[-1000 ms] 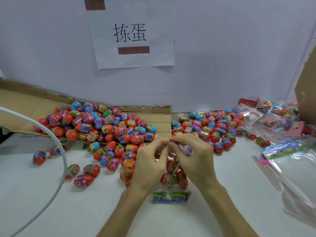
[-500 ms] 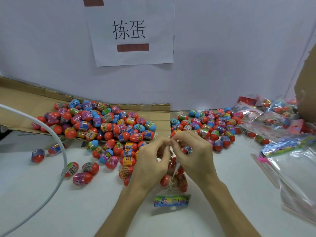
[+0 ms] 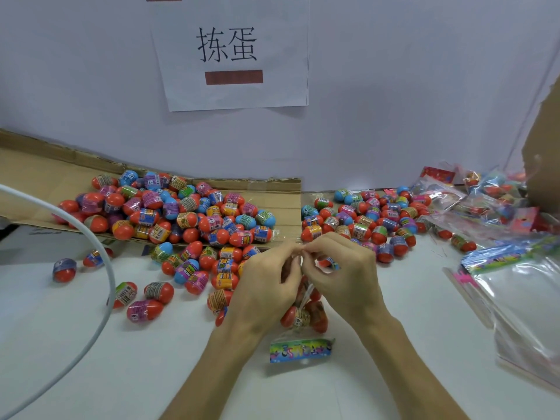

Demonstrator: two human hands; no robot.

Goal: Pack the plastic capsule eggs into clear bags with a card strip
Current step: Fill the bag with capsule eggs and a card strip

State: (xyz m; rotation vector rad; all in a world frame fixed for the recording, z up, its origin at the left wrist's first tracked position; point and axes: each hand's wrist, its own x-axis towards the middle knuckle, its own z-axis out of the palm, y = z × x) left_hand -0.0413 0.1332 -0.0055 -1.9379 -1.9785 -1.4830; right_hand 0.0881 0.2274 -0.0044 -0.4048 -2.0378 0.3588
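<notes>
Clear bag [image 3: 306,294] at centre of table [image 3: 91,374], toward front edge. Long axis runs front to back: mouth raised, pointing to far edge; card strip [image 3: 300,350] at near end, flat, lying crosswise. Red capsule eggs [image 3: 292,315] inside bag. Left hand [image 3: 266,286] and right hand [image 3: 342,277] both pinch bag mouth, fingertips meeting. Loose eggs [image 3: 181,213] heaped on cardboard sheet [image 3: 36,177], far left; second heap [image 3: 363,219] far right of centre. Filled bags [image 3: 485,201] at far right corner; empty bags [image 3: 521,301] along right edge.
</notes>
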